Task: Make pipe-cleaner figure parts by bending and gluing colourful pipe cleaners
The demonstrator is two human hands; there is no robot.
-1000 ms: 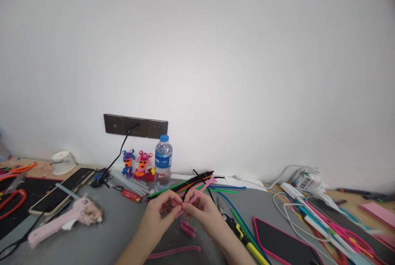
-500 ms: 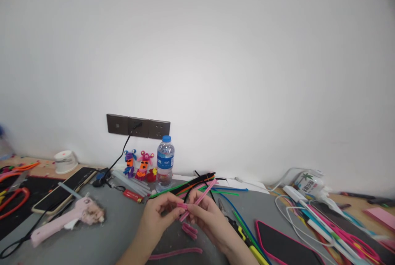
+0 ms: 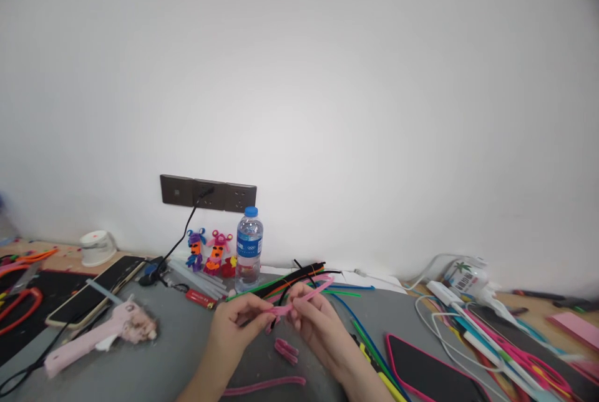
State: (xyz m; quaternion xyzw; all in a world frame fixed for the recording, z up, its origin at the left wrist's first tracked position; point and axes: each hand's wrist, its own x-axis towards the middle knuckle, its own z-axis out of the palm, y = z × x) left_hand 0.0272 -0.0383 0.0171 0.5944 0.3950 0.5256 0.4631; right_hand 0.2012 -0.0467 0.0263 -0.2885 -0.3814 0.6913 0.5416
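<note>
Both hands pinch a pink pipe cleaner point(image 3: 318, 291) above the grey mat. My left hand point(image 3: 241, 324) grips its near end between thumb and forefinger. My right hand point(image 3: 316, 324) is closed round it farther along, and the free end points up to the right. A small dark piece hangs just below the pinch; its kind is unclear. Beneath the hands lies a folded bundle of pink pipe cleaner point(image 3: 286, 351). Nearer me rests a straight pink pipe cleaner point(image 3: 264, 385). Behind my fingers is a pile of coloured pipe cleaners point(image 3: 299, 277), partly hidden.
A water bottle point(image 3: 249, 252) stands by the wall beside two small pipe-cleaner figures point(image 3: 217, 252). On the left lie a pink glue gun point(image 3: 103, 330), a phone point(image 3: 96, 289) and red-handled scissors point(image 3: 28, 308). Right are a pink-edged phone point(image 3: 430, 367), yellow-black pliers point(image 3: 374, 364) and white cables point(image 3: 437, 327).
The pink pipe cleaner has swung from a steep slant to a flatter one between my hands. My right hand has turned slightly. The view has shifted a little.
</note>
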